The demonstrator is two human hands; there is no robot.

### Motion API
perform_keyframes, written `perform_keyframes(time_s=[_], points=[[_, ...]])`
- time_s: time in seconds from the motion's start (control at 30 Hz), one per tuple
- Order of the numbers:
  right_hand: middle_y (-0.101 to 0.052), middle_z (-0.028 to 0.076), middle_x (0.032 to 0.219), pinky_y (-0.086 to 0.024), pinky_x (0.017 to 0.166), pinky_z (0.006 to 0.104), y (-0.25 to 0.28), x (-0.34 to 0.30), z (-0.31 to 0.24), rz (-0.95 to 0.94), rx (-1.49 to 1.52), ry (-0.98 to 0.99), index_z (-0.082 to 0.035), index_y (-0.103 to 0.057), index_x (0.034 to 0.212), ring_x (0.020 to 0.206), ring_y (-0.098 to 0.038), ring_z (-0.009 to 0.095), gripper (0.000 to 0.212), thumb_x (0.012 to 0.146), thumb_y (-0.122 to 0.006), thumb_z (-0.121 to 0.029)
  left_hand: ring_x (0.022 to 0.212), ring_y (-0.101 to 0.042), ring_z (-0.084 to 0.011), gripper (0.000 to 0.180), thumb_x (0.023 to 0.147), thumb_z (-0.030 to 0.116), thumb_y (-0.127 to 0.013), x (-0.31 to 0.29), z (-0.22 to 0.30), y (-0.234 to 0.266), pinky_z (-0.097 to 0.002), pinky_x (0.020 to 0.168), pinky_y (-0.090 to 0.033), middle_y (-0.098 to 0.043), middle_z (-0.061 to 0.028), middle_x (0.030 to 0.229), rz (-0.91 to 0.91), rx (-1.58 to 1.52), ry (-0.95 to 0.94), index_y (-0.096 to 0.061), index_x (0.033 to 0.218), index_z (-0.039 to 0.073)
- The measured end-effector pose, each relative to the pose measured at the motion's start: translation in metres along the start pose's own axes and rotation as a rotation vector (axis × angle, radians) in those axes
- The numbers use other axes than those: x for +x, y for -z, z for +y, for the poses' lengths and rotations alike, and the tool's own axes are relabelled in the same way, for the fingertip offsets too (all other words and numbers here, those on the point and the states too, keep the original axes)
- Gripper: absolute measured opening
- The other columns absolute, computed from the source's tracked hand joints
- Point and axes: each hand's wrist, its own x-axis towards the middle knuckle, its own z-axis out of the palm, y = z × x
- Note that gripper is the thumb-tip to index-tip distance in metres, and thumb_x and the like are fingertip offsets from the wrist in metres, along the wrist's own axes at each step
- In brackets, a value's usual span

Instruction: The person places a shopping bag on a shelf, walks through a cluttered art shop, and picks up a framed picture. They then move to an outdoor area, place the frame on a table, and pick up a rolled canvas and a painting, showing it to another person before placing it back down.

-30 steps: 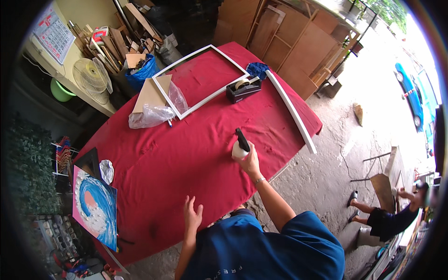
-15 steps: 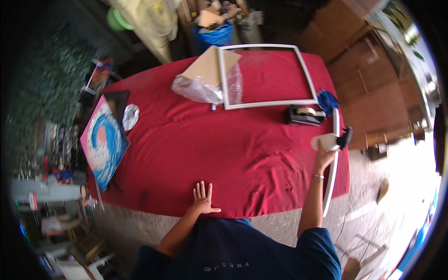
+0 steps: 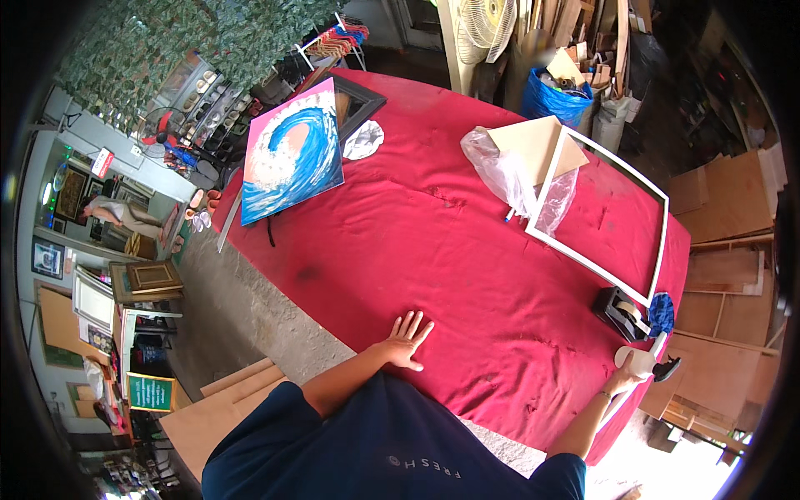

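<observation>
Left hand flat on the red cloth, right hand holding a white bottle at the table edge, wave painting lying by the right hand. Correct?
Not quite. The head view shows the wave painting at the far left corner of the red cloth, well away from the right hand. The left hand flat on the cloth and the white bottle are right.

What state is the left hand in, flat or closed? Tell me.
Flat and open. The left hand lies palm down on the red tablecloth near the table's edge, fingers spread, holding nothing.

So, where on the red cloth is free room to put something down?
The widest bare patch lies between the left hand, the wave painting and the white frame. It is crowded near the right hand, beside the tape dispenser.
</observation>
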Motion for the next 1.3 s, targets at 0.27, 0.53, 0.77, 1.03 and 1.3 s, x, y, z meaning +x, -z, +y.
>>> perform_keyframes(time_s=[0.27, 0.53, 0.77, 1.03, 1.3], points=[[-0.058, 0.021, 0.099, -0.05, 0.081, 0.0424, -0.003, -0.053, 0.072, 0.116, -0.125, 0.18, 0.007, -0.05, 0.109, 0.091, -0.058, 0.034, 0.058, 0.081, -0.07, -0.041, 0.087, -0.06, -0.0121, 0.012, 0.085, 0.012, -0.061, -0.004, -0.132, 0.082, -0.0248, 0.077, -0.048, -0.062, -0.0013, 0.096, 1.021, -1.404, -0.023, -0.063, 0.096, 0.007], [-0.054, 0.02, 0.11, -0.039, 0.091, 0.0491, 0.021, -0.317, -0.139, -0.246, -0.045, 0.569, 0.0, -0.052, 0.112, 0.106, -0.05, 0.036, 0.034, 0.081, -0.059, -0.01, 0.127, -0.041, -0.0257, 0.045, 0.093, 0.035, -0.053, -0.024, -0.394, 0.157, -0.0455, 0.108, -0.031, -0.048, -0.0127, 0.133, 1.609, -2.292, -0.099, -0.047, 0.124, 0.003], [-0.043, 0.019, 0.135, -0.027, 0.105, 0.0465, 0.012, -0.408, -0.199, -0.436, -0.248, 0.43, -0.003, -0.049, 0.123, 0.127, -0.038, 0.035, 0.041, 0.089, -0.052, -0.025, 0.112, -0.054, -0.0276, 0.023, 0.094, 0.008, -0.051, -0.006, -0.428, 0.156, -0.041, 0.101, -0.045, -0.059, -0.0151, 0.115, 1.437, -2.498, -0.517, -0.052, 0.112, -0.006], [-0.043, 0.018, 0.136, -0.028, 0.105, 0.0455, 0.008, -0.411, -0.194, -0.411, -0.271, 0.429, -0.004, -0.05, 0.122, 0.126, -0.039, 0.034, 0.039, 0.089, -0.051, -0.025, 0.106, -0.057, -0.0257, 0.025, 0.088, 0.008, -0.061, -0.03, -0.407, 0.191, -0.0414, 0.1, -0.046, -0.06, -0.0142, 0.114, 1.274, -2.489, -0.499, -0.056, 0.11, -0.002], [-0.043, 0.017, 0.136, -0.028, 0.106, 0.0455, 0.005, -0.415, -0.191, -0.415, -0.236, 0.418, -0.004, -0.05, 0.122, 0.127, -0.038, 0.033, 0.038, 0.089, -0.051, -0.023, 0.112, -0.056, -0.03, 0.033, 0.091, 0.002, -0.053, -0.058, -0.379, 0.226, -0.0456, 0.1, -0.047, -0.054, -0.015, 0.126, 1.178, -2.263, -0.643, -0.048, 0.123, 0.0]])
